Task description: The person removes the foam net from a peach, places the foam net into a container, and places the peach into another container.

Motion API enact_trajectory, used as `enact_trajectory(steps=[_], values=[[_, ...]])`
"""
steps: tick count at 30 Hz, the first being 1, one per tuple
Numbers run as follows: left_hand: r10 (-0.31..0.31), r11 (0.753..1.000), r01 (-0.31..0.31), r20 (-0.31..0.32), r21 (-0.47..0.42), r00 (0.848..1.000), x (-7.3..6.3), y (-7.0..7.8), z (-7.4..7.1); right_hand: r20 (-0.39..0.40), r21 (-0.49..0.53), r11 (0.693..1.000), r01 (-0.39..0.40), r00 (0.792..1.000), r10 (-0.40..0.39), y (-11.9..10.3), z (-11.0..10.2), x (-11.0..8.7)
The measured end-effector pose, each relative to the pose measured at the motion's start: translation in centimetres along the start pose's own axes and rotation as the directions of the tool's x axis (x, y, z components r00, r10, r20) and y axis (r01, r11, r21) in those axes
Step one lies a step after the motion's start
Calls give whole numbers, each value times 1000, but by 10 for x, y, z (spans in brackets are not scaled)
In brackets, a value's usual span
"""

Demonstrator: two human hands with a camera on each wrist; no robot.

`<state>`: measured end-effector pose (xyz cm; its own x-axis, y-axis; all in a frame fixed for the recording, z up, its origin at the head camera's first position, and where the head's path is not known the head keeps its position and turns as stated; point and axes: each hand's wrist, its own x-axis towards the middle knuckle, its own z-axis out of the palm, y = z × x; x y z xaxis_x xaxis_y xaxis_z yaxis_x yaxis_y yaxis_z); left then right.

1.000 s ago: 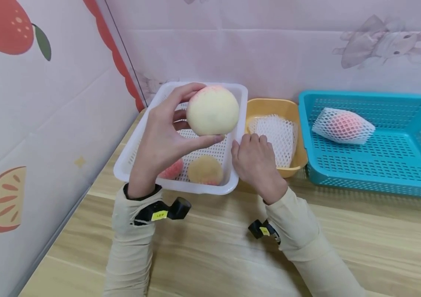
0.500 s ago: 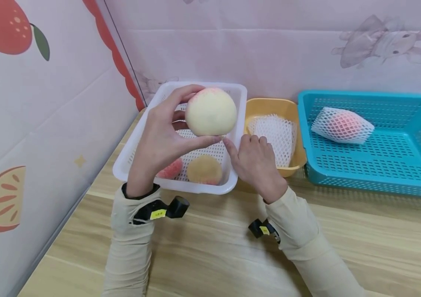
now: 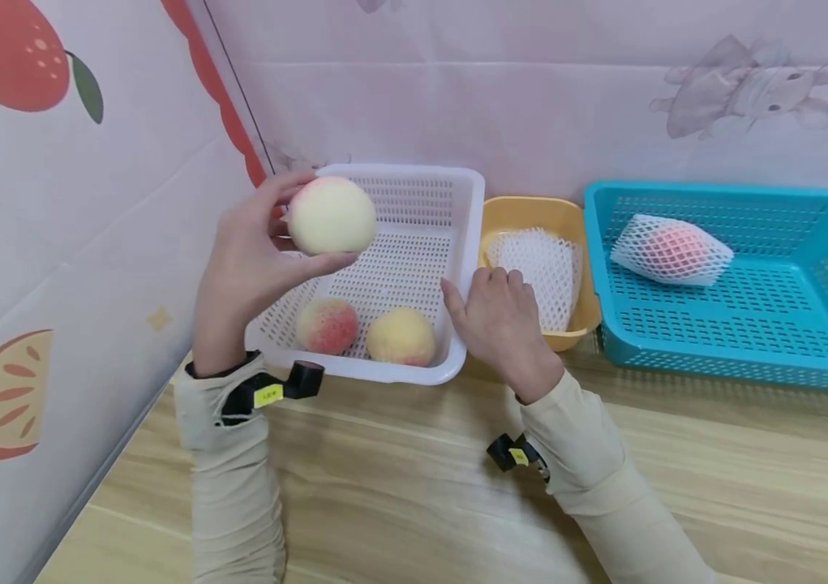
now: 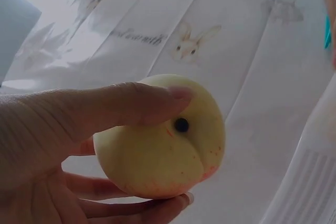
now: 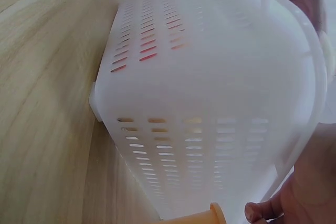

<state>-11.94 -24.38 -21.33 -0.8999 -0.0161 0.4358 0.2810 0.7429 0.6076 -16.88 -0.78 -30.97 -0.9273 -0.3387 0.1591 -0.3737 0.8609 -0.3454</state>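
Observation:
A pale yellow peach with a pink blush point(image 3: 333, 216) is in my left hand point(image 3: 238, 251), above the left side of the white basket point(image 3: 478, 235). Thumb and fingers grip it from opposite sides; the left wrist view shows a dark round spot in the hollow of the peach point(image 4: 157, 166). My right hand point(image 3: 497, 320) rests between the white basket and the yellow basket point(image 3: 592, 304), fingers loosely curled, thumb stretched out over the white basket's rim. A reddish peach point(image 3: 328, 326) and a yellower peach point(image 3: 401, 336) lie at the near end of the white basket.
White foam netting point(image 3: 541, 268) lies in the yellow basket, partly behind my right hand. To the right stands a blue basket point(image 3: 735, 369) holding a pink fruit in foam netting point(image 3: 672, 250). Walls close off the back and left of the wooden table point(image 3: 414, 487).
My left hand has carried the peach leftward, uncovering more of the white basket and the reddish peach. My right thumb stretched out toward the left; the hand otherwise stayed in place.

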Motion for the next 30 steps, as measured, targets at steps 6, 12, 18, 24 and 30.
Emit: enact_trajectory(steps=[6, 12, 18, 24, 30], values=[[-105, 990, 101, 35, 101, 994, -1, -19, -13, 35, 3, 1000, 3, 999, -3, 0, -2, 0], [-201, 970, 181, 115, 163, 973, 2, -29, -15, 48, 12, 1000, 2, 999, -2, 3, -5, 1], [-189, 970, 155, 185, 186, 964, 7, -33, -11, 80, 16, 1000, -9, 997, 8, 4, -5, 0], [-180, 952, 89, 299, 294, 937, 23, -40, -9, 70, -2, 1000, -3, 998, 3, 3, -5, 0], [-217, 925, 48, 422, 376, 880, 50, -41, -6, 99, 30, 999, -15, 995, 12, 0, -4, -1]])
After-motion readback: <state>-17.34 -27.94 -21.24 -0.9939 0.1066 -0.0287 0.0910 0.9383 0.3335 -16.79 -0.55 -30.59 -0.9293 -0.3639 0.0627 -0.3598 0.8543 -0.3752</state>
